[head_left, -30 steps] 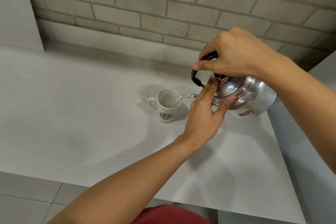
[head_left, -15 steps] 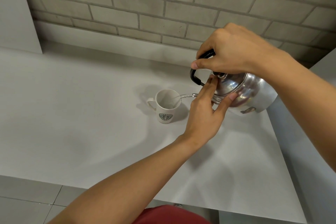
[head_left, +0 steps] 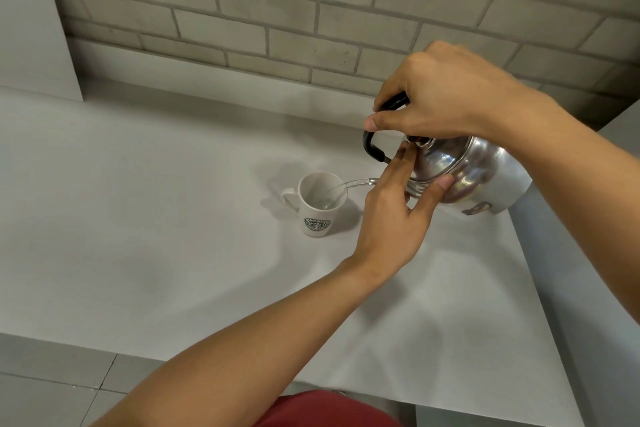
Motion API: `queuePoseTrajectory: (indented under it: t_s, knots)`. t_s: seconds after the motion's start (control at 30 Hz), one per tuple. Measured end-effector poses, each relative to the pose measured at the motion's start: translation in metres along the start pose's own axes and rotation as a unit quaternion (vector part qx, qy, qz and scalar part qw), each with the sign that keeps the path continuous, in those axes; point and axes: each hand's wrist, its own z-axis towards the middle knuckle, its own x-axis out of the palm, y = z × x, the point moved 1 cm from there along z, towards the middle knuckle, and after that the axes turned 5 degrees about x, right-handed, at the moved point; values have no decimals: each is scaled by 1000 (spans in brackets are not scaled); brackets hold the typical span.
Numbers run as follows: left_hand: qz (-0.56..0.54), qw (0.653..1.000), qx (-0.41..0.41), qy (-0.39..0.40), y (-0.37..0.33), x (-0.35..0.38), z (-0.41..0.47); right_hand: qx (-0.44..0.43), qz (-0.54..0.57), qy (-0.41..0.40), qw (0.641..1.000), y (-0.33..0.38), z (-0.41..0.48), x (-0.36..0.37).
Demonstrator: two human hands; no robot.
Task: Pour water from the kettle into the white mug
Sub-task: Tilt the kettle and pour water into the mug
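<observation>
Right hand (head_left: 446, 97) clenches the tilted kettle's (head_left: 478, 177) handle (head_left: 372, 146); left hand (head_left: 394, 215), fingers spread, steadies its lid (head_left: 433, 163); water (head_left: 346, 185) streams into the mug (head_left: 320, 203).

The kettle (head_left: 478, 173) has a polished, mirror-bright metal body and lid that throw back blurred reflections, while its handle (head_left: 372, 146) looks like smooth black plastic with a dull sheen. Just left of the kettle, the white mug (head_left: 318, 208) appears to be glazed ceramic, softly glossy, with a printed green and white emblem on its side, and the water (head_left: 349, 184) entering it is clear and glassy. Beneath the kettle the countertop (head_left: 156, 218) is smooth, matt pale grey, and behind the kettle the wall (head_left: 277, 10) is rough, matt grey brick with recessed joints.
</observation>
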Motion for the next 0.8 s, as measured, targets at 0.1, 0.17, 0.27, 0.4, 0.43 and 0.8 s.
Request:
queuePoseTrajectory:
  t_s: [0.1, 0.17, 0.27, 0.4, 0.43, 0.8]
  knots:
    - [-1, 1000, 0, -1, 0, 0, 0, -2, 2, 2, 1000, 1, 0, -1]
    - [0, 1000, -3, -1, 1, 0, -1, -2, 2, 4, 1000, 2, 0, 0]
    - [-3, 1000, -11, 0, 1, 1, -2, -7, 0, 1, 1000, 2, 0, -1]
    - [-1, 1000, -8, 1, 0, 0, -1, -12, 1, -2, 1000, 3, 0, -1]
    - [0, 1000, -6, 0, -1, 0, -1, -11, 1, -2, 1000, 3, 0, -1]
    - [2, 1000, -9, -3, 0, -1, -2, -15, 5, -8, 1000, -1, 0, 0]
